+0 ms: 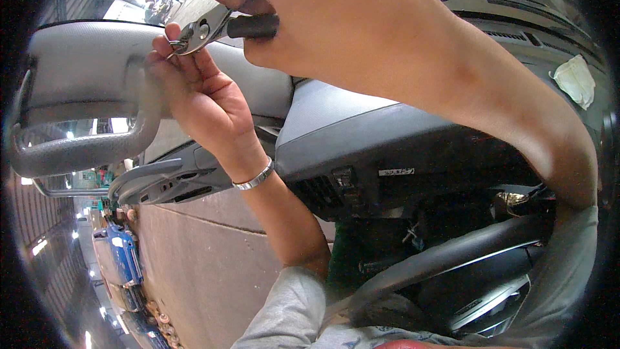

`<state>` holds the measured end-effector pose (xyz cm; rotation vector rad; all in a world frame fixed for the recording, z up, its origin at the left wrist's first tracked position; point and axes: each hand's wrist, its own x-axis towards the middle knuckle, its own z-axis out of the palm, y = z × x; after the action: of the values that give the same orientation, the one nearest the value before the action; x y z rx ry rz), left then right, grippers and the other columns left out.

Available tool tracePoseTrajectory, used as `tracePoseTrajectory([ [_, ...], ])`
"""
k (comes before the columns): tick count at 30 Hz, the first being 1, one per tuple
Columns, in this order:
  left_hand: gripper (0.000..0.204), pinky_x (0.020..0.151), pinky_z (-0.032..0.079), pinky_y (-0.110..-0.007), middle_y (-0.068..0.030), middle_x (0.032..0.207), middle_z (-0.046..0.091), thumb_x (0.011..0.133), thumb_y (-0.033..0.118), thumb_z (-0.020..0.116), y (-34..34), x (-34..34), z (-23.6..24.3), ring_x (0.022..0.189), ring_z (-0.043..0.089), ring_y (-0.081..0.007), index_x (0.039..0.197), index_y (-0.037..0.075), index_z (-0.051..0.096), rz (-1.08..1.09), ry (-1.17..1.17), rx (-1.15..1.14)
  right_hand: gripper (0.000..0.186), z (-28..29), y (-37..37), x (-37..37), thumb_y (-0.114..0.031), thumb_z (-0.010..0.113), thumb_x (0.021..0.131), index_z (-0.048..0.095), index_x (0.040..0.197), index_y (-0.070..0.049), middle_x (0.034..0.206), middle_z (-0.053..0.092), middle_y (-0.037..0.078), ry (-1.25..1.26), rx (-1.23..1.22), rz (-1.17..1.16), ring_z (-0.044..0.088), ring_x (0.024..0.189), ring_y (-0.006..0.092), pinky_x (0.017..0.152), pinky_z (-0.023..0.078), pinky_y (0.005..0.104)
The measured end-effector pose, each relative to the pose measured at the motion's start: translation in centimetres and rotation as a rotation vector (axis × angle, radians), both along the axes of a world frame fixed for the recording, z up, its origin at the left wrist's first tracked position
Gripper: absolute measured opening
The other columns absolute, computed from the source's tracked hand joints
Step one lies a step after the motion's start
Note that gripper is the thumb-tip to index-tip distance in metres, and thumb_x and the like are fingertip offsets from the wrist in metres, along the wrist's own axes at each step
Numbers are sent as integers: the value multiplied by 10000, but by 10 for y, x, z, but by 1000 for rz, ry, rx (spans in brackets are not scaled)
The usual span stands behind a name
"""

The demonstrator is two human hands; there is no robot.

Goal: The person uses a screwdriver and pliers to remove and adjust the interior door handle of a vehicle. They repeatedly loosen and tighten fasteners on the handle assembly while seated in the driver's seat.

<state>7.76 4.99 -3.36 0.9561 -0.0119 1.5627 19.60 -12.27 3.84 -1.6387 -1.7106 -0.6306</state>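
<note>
The right hand (294, 16) is closed around silver metal pliers with black handles (208, 29), held above the left hand (216, 106). The left hand's fingers are half-curled, touching a small thin silver metal piece (172, 47) at the pliers' tip; whether they grip it cannot be determined. A grey curved grab handle (81, 154) stands nearby.

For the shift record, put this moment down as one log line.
Right grip: closed on black-handled pliers | Left grip: at pliers' jaws, hold unclear | Nearby: grey grab handle, steering wheel, white cloth
</note>
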Motion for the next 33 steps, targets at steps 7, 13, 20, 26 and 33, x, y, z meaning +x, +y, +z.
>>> tracePoseTrajectory([
  [7, 298, 1103, 521, -354, -76, 1316, 641, 1063, 206, 525, 7, -11, -4, 1293, 582, -226, 1270, -7, 546, -21, 32, 58, 85, -5, 13, 32, -5, 634, 870, 677, 916, 52, 784, 694, 186, 181, 27, 426, 690, 759, 271, 688, 550, 391],
  [13, 309, 1115, 511, -359, -60, 1325, 640, 1059, 207, 532, 5, -10, -4, 1293, 580, -221, 1290, 2, 550, -17, 27, 60, 88, 5, 13, 33, 2, 632, 875, 673, 931, 54, 793, 693, 190, 223, -91, 414, 689, 755, 263, 685, 554, 394],
  [20, 256, 1123, 497, -395, -124, 1302, 656, 1070, 165, 482, 7, -11, -2, 1257, 609, -234, 1230, 1, 596, -63, -37, 1, 117, -17, 27, 24, -56, 651, 892, 683, 978, 16, 838, 701, 175, 26, 133, 239, 699, 780, 251, 688, 562, 389],
  [26, 314, 1107, 520, -365, -62, 1338, 632, 1070, 211, 504, 10, -15, -6, 1293, 579, -214, 1299, 0, 548, 5, 49, 25, 174, -8, 29, 29, -143, 660, 906, 692, 1004, -3, 762, 691, 123, -144, 25, 310, 702, 712, 201, 599, 540, 324],
  [33, 313, 1105, 522, -378, -66, 1334, 636, 1069, 207, 508, 11, -12, -6, 1306, 572, -231, 1305, 4, 544, -14, 38, 15, 231, -4, 21, 12, -189, 677, 894, 697, 994, 18, 663, 655, 52, -274, 8, 81, 635, 567, 156, 488, 457, 293],
])
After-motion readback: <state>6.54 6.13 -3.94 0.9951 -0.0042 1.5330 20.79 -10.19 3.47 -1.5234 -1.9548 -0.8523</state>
